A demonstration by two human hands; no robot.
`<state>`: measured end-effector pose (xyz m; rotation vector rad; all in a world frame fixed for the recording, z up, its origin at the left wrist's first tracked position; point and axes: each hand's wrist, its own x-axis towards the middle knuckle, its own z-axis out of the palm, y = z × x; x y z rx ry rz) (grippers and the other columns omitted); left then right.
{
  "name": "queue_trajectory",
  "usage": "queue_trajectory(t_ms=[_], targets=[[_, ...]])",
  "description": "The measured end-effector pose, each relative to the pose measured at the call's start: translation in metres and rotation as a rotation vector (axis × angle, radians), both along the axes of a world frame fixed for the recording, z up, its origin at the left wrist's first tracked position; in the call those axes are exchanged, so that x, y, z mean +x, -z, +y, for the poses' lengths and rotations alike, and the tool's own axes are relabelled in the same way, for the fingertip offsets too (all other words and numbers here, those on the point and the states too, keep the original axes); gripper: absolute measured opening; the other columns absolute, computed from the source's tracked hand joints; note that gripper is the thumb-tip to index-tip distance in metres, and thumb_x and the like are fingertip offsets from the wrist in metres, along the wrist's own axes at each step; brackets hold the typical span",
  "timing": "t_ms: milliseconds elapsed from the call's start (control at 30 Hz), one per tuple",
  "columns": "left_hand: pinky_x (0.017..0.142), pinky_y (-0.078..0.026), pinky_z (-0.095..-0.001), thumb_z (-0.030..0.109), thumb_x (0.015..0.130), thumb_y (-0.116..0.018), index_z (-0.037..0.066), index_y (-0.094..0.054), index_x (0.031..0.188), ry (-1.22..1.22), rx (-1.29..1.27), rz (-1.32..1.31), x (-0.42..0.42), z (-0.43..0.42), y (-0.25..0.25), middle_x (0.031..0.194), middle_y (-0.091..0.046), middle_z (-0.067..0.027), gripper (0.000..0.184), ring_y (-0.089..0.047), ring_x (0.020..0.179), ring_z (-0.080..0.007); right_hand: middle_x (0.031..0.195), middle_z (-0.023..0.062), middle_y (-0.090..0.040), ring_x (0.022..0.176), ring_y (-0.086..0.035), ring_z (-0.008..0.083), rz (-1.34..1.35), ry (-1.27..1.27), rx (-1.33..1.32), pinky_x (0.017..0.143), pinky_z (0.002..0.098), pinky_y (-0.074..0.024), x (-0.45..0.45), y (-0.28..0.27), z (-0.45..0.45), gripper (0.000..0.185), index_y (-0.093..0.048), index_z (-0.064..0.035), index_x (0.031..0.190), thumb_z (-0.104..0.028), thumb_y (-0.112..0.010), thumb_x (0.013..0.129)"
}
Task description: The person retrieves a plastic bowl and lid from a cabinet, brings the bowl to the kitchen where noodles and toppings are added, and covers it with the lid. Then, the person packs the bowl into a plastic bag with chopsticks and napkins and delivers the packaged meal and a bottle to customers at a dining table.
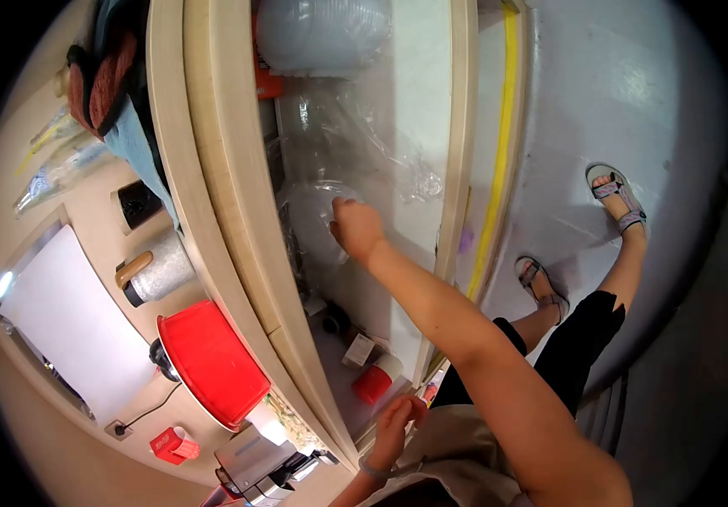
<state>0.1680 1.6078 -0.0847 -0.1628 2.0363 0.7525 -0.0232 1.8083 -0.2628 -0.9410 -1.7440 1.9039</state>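
An open drawer (461,110) holds clear plastic packaging (347,127). Inside it my right hand (357,230) has its fingers curled closed at a round, clear plastic lid (317,221). The fingertips seem to pinch its rim, though the contact is hard to make out. Close to the drawer's near-left end, my left hand (399,420) is loosely bent with fingers apart and nothing visible in it. A red-and-white cylinder (374,382) and a small white box (358,350) lie in the drawer beside that hand.
Clear round containers (326,34) fill the drawer's other end. On the counter stand a red bin (216,363), a steel jug (161,269), a red cup (175,445) and a silver appliance (254,463). A plugged-in cord (149,411) runs there. My sandalled feet (541,287) are on the grey floor.
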Motion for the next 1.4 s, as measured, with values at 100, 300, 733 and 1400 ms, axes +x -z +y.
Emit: queue_trajectory(t_ms=[100,300,733,1400], targets=[[0.063,-0.04,-0.0232,0.017,0.095,-0.037,0.001,-0.054,0.089,0.001,0.05,0.007,-0.004,-0.008,-0.001,0.078,-0.056,-0.0052,0.024,-0.049,0.067,-0.0105,0.086,0.0188,-0.059,0.079,-0.061,0.0334,-0.03,-0.043,0.115,0.064,0.0399,-0.05,-0.001,-0.01,-0.002,0.017,-0.054,0.0005,0.083,-0.006,-0.06,0.069],[0.062,-0.04,-0.0227,0.014,0.094,-0.039,0.001,-0.055,0.089,-0.026,0.034,0.006,-0.004,-0.005,-0.012,0.079,-0.057,-0.0052,0.021,-0.049,0.067,-0.0099,0.082,0.0161,-0.059,0.075,-0.062,0.0297,-0.058,0.13,0.302,0.061,0.0367,-0.0511,-0.015,-0.018,-0.012,0.014,-0.053,-0.0011,0.082,-0.002,-0.057,0.069],[0.061,-0.039,-0.0249,0.016,0.093,-0.042,0.001,-0.053,0.085,-0.046,0.046,0.029,-0.016,-0.01,-0.016,0.078,-0.056,-0.0083,0.02,-0.05,0.065,-0.0141,0.084,0.0152,-0.056,0.074,-0.06,0.0295,0.148,0.319,0.146,0.064,0.0389,-0.0492,-0.004,-0.02,-0.009,0.02,-0.052,-0.0037,0.088,-0.004,-0.06,0.07],[0.066,-0.043,-0.0245,0.017,0.092,-0.042,0.002,-0.055,0.094,0.079,0.455,-0.335,0.015,0.056,-0.146,0.084,-0.057,-0.005,0.019,-0.052,0.072,-0.0108,0.076,0.0049,-0.058,0.054,-0.045,0.0056,0.197,1.105,-0.392,0.046,0.0193,-0.0367,0.332,-0.223,0.051,0.013,-0.048,-0.0029,0.094,-0.007,-0.057,0.086]])
